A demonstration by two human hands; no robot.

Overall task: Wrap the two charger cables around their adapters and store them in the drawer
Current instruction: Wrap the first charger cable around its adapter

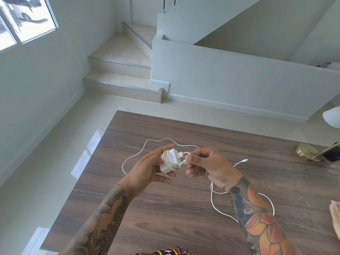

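Observation:
My left hand [147,168] grips a white adapter [169,161] above the dark wooden table [165,208], with white cable coiled several times around it. My right hand [207,165] pinches the end of that coiled cable [182,163] right beside the adapter. A second white cable [213,203] lies loose on the table, looping under my right forearm, with its connector tip [244,160] pointing right. Another stretch of loose cable [132,159] curves behind and left of my left hand. The second adapter and the drawer are not visible.
A brass lamp base [306,151] with a white shade [332,116] stands at the table's right edge, next to a dark object [332,153]. Another person's fingers [335,214] show at the right border. Tiled floor and steps lie beyond the table.

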